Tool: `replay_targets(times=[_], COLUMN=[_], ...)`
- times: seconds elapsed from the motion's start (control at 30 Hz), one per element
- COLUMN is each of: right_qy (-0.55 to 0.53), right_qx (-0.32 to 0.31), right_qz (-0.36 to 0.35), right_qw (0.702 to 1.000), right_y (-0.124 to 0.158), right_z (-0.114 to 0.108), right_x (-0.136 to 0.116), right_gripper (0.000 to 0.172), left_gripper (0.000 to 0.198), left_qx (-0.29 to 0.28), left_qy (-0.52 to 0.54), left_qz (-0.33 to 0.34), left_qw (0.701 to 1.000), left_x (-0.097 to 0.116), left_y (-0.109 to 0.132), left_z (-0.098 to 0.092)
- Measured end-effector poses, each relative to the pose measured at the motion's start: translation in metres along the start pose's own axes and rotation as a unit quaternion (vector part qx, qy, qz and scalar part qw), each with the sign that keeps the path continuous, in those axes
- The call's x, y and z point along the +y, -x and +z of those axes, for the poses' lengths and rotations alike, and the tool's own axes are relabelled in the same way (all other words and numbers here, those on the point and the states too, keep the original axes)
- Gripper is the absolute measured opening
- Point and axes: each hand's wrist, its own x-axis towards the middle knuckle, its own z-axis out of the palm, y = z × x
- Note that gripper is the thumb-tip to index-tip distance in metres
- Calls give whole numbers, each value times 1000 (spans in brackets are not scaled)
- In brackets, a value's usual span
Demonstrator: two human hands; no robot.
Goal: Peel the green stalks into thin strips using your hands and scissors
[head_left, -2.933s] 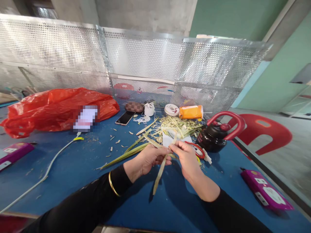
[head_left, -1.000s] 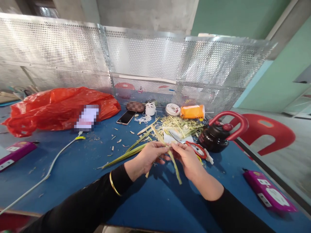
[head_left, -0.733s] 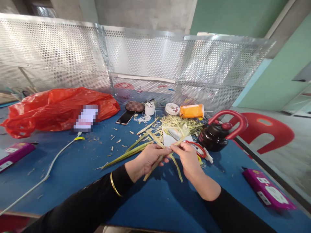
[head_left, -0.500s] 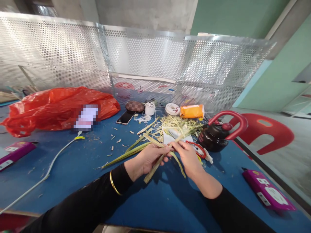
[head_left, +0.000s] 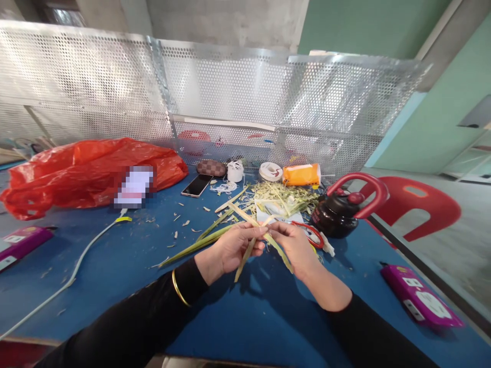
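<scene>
Grip: left hand (head_left: 232,249) pinched firmly, thumb flat over the fingers, on pale leaf strips (head_left: 244,213) where they cross; right hand (head_left: 298,250) closed too, thumb and forefinger meeting at the near side of the same crossing, other fingers curled. Strips held above the blue table (head_left: 264,322), between the two hands; one end points up and away to the left, one hangs below the left fingers, and a greener one slants down along the right palm. Gold bangle (head_left: 178,288) over the black left sleeve.

Just past the left hand: long green leaf blades (head_left: 199,246) lying flat. Beyond the right hand: white paper (head_left: 264,213) and red-handled scissors (head_left: 316,236) — both partly hidden. Behind these, a heap of shredded plant trimmings (head_left: 284,193), with a black kettle (head_left: 333,219) with red handle at its right edge.

Farther back, left to right: red plastic bag (head_left: 84,171), dark-screened smartphone (head_left: 197,185), checked pouch (head_left: 211,168), white string spool (head_left: 235,171), ribbon roll (head_left: 267,174), orange packet (head_left: 302,175) — all in front of a perforated metal screen (head_left: 230,84). Red plastic chair (head_left: 437,207) beyond the table's right edge.
</scene>
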Motion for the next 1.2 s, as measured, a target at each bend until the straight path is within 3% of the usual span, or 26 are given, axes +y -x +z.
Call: replay_targets(times=[0.2,0.33,0.57,0.73,0.93,1.2], right_qy=[97,175,101,73,6,-49], right_qx=[64,76,58,45,-14,-35], right_qz=[-74,-116,-74,-60,-19,-15], right_qw=[991,975,990,995,1000,998], right_y=[6,7,0,-2,-9,-10], right_z=[3,3,1,-1,-7,-12], right_x=[-3,-1,4,8,7,2], right_gripper=[16,17,16,15,21,23], left_gripper=[4,5,9,12,8,6], left_qx=[13,38,9,53,-36,18], left_qy=[15,25,22,29,25,-47], left_qz=[44,32,24,9,-24,13], left_qw=[999,998,999,998,999,999], left_x=[-2,-2,1,2,1,0], left_y=[-7,-8,-3,-3,-3,-4], left_z=[0,1,3,3,0,1])
